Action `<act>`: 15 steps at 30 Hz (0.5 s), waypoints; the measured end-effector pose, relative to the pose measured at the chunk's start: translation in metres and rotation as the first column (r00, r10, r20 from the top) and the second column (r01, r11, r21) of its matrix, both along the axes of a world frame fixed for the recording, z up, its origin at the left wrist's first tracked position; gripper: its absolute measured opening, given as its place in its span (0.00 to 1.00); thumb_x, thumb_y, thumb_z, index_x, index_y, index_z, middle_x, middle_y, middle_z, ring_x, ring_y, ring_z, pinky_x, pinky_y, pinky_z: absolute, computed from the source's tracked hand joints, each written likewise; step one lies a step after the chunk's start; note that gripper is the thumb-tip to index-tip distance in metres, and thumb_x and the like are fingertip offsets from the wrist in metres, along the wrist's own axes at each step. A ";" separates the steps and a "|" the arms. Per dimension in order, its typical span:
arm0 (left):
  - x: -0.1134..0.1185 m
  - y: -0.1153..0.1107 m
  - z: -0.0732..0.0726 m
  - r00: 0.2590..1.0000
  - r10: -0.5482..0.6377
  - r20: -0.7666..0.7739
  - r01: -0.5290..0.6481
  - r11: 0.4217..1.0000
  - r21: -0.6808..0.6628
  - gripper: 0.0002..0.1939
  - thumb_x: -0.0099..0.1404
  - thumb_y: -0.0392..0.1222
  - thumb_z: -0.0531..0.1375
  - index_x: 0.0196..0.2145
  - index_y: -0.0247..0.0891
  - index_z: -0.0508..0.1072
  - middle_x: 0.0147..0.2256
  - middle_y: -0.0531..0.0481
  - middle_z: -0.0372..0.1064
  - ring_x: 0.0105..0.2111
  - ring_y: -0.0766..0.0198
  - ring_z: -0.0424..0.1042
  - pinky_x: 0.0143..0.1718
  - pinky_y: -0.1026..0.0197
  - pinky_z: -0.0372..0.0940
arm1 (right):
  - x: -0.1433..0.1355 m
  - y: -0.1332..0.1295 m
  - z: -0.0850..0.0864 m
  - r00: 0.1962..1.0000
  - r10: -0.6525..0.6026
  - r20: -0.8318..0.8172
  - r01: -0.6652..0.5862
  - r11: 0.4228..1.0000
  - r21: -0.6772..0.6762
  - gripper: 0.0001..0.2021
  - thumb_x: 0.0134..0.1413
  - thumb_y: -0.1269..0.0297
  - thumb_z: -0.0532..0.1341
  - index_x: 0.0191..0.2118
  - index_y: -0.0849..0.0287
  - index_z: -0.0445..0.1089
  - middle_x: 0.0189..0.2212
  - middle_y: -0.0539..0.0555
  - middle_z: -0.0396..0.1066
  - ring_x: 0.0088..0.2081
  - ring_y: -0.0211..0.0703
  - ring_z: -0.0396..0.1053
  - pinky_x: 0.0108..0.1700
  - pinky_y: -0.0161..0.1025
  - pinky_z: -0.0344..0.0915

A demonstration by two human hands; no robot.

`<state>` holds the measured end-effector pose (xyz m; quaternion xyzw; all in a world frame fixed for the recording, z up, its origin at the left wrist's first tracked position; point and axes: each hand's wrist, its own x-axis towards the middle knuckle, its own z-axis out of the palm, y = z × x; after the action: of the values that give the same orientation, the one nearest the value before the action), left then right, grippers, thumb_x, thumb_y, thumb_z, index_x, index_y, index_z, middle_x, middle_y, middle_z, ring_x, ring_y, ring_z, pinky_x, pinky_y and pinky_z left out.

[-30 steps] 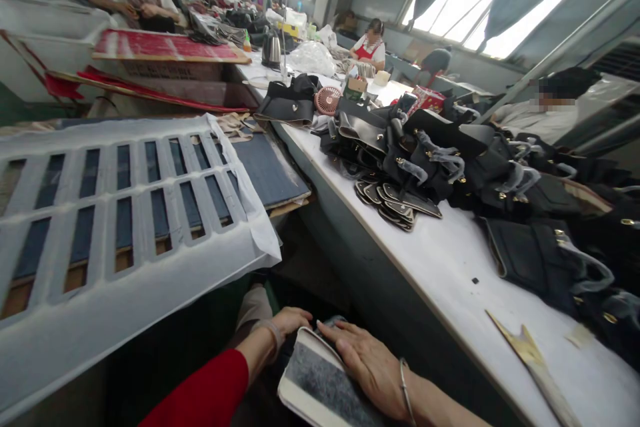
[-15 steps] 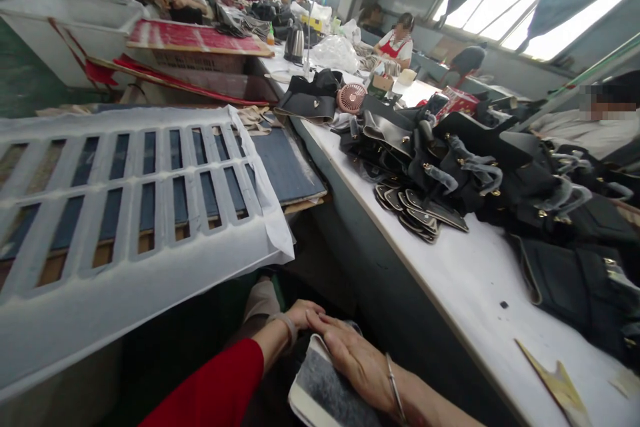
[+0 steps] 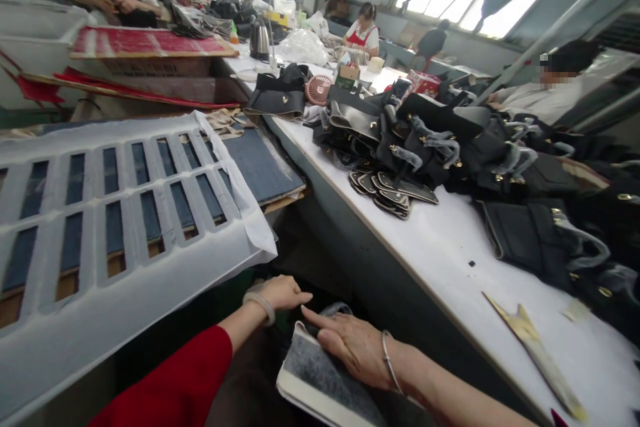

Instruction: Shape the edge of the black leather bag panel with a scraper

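Clearly, in the head view, the only one there is, the work sits low, below the worktop [image 3: 435, 267]. A dark bag piece [image 3: 320, 363] with a pale edge tilts near the wearer's lap, probably because that leaves both arms room beneath the worktop's side. The right hand [image 3: 353, 347] lies along its upper side, thumb over the grey face and index finger stretched forward, seemingly to steady it; whether the other fingers grip, I cannot tell. The left hand [image 3: 283, 292] hangs just beyond the far end, fingers curled and one digit pointing toward the right; whether it pinches anything cannot be told either.

On the worktop, black bags [image 3: 425, 133] are heaped well back, perhaps to spare the near strip, with small dark panels [image 3: 393, 193] overlapped beside them. Clear film wraps the handles [image 3: 583, 247], presumably against scratches. A yellow-stained strip [image 3: 543, 360] lies by the near edge. To the left, a white slotted sheet [image 3: 150, 300] rests over blue boards [image 3: 265, 163].
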<state>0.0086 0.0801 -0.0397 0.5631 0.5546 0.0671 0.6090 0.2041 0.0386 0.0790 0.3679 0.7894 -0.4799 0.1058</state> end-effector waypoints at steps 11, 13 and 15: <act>0.000 0.001 0.123 0.892 -0.441 0.097 0.437 0.898 0.058 0.09 0.52 0.39 0.63 0.30 0.39 0.84 0.23 0.58 0.72 0.24 0.68 0.61 0.26 0.68 0.55 | 0.094 -0.030 0.025 0.990 -0.101 0.095 0.116 0.978 -0.172 0.26 0.70 0.45 0.41 0.69 0.42 0.46 0.67 0.51 0.53 0.67 0.58 0.50 0.67 0.69 0.39; 0.001 0.001 0.123 0.888 -0.455 0.058 0.452 0.890 0.057 0.10 0.52 0.39 0.63 0.30 0.40 0.84 0.23 0.58 0.73 0.25 0.67 0.62 0.27 0.68 0.56 | 0.107 -0.032 0.029 0.987 -0.136 0.090 0.152 0.967 -0.206 0.25 0.70 0.46 0.43 0.68 0.39 0.46 0.66 0.51 0.55 0.66 0.57 0.52 0.66 0.70 0.38; 0.003 0.003 0.120 0.881 -0.473 0.022 0.471 0.880 0.052 0.09 0.51 0.40 0.64 0.31 0.41 0.84 0.24 0.57 0.74 0.27 0.65 0.65 0.28 0.68 0.57 | 0.115 -0.031 0.030 0.986 -0.153 0.066 0.165 0.960 -0.227 0.24 0.70 0.47 0.44 0.68 0.37 0.45 0.65 0.52 0.57 0.66 0.55 0.54 0.66 0.70 0.37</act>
<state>0.0117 0.0829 0.0804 0.6937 0.3887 -0.0611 0.6033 0.3192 0.0077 0.1088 0.4266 0.6933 -0.5666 0.1277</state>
